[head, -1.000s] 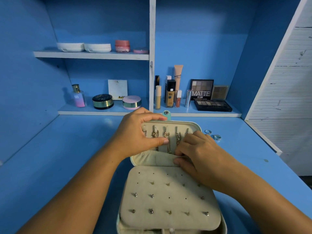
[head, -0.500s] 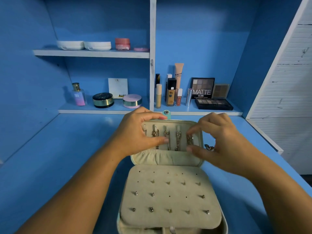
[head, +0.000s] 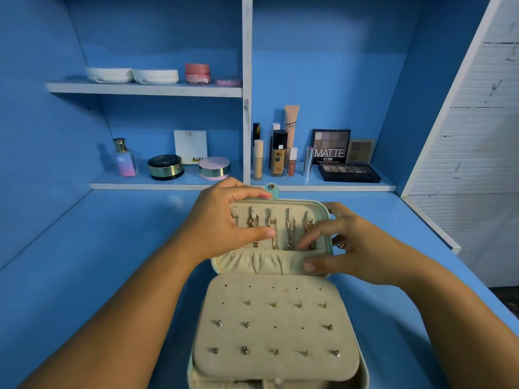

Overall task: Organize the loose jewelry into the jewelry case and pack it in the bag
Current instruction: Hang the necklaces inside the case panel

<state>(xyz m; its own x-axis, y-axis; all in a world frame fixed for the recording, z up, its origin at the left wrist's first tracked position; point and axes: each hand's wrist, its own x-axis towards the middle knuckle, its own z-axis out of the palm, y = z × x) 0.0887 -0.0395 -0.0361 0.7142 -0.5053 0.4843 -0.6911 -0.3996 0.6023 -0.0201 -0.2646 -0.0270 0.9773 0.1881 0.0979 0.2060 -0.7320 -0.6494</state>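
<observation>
The open jewelry case (head: pixel 276 327) sits on the tabletop (head: pixel 112 262). The left hand (head: pixel 224 226) has its fingers curled over the raised lid (head: pixel 320 204). The right hand (head: pixel 356 248) has its fingers pinching the elastic pocket (head: pixel 261 261) beside the hung necklaces (head: pixel 289 231). These look thin, limp and tangle-prone, so they are best held near their hooks.

Your cream jewelry case (head: pixel 261 262), mint-green at its snap tab (head: pixel 271 189), shows gold chains (head: pixel 275 234) and a dot-patterned stud panel (head: pixel 275 341) against the bright blue desk (head: pixel 98 262).
</observation>
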